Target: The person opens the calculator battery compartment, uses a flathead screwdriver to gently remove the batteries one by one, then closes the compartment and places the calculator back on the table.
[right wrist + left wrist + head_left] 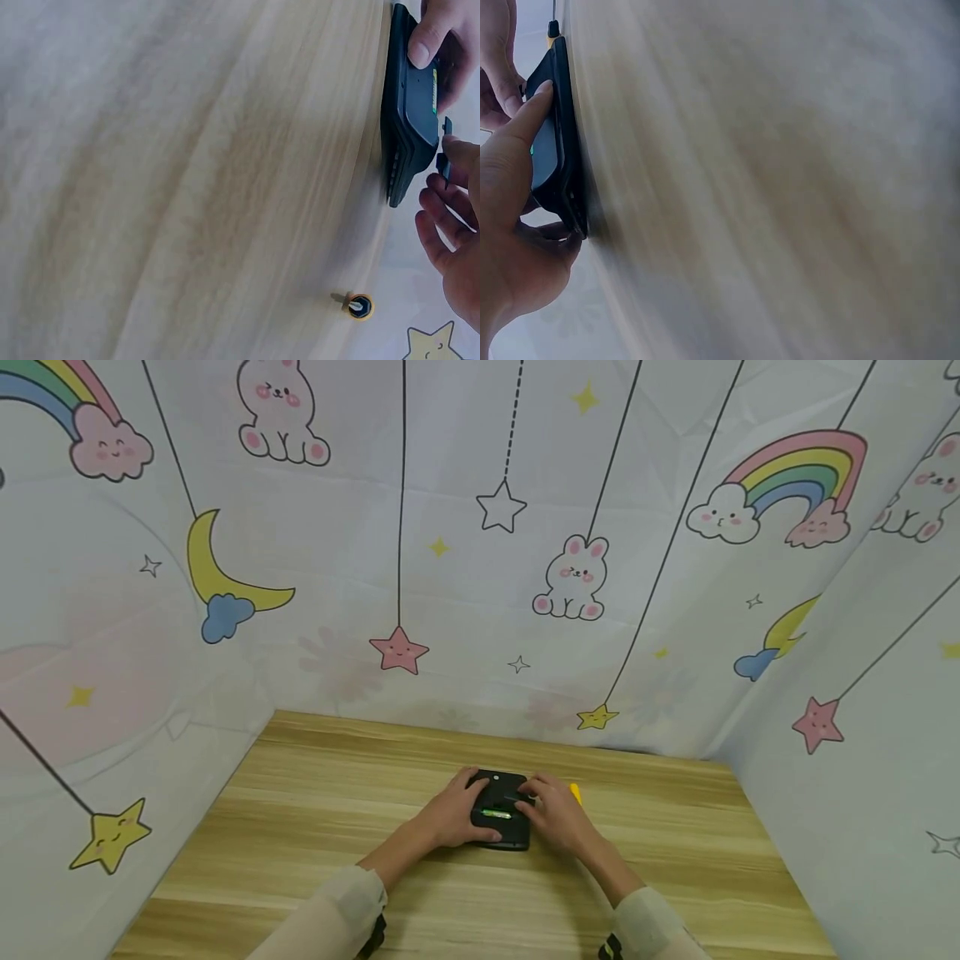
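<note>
A black calculator [513,837] lies face down on the table, with its battery bay uncovered and a green battery [496,814] in it. My left hand [453,815] grips it from the left, thumb on the near part of its back and fingers at the far edge. Over its right side, my right hand [561,814] pinches a small black battery cover [445,160] between thumb and fingers. The cover is held just apart from the calculator in the right wrist view. Part of the bay is hidden by the right fingers in the head view.
Just beyond the right hand lies a yellow and black screwdriver [360,306], its metal tip toward the right wrist camera. The wood-grain table [337,777] meets a white printed cloth [465,610] at the back and sides.
</note>
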The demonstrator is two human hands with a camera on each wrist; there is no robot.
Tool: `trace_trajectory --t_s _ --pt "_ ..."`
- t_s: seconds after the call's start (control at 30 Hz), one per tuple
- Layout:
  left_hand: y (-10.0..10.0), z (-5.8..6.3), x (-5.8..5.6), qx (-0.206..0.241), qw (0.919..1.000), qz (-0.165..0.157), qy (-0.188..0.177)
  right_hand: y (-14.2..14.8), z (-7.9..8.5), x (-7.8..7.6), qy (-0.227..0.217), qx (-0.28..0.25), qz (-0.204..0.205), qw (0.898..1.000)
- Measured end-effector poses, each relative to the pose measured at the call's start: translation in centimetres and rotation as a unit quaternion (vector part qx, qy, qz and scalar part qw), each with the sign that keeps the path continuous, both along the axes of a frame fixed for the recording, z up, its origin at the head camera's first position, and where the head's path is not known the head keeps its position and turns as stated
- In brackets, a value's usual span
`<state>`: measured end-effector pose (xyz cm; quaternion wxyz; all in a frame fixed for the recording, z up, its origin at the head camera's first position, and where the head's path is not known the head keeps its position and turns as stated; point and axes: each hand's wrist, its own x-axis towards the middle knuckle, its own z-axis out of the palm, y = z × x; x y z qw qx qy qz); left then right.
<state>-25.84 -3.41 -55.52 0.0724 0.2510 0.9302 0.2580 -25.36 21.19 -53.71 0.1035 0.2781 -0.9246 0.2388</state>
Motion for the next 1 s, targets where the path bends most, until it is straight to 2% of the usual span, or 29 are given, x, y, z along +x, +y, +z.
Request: trace_trajectory --t_s 0.2,0.4,1.0 --pt "-0.1 0.3 0.0 -0.024 0.9997 -0.002 0.010 0.2 0.0 0.0 -0.025 -0.002 -0.020 0.999" --pt "-0.3 0.3 -0.2 -0.041 0.9986 -0.022 0.024 0.6 0.1 -0.2 -0.022 -0.003 -0.034 0.999" --pt "0.0 -0.1 -0.4 -0.028 0.9993 -0.022 0.015 2.4 -0.4 -0.7 -0.018 -0.004 -0.047 0.999"
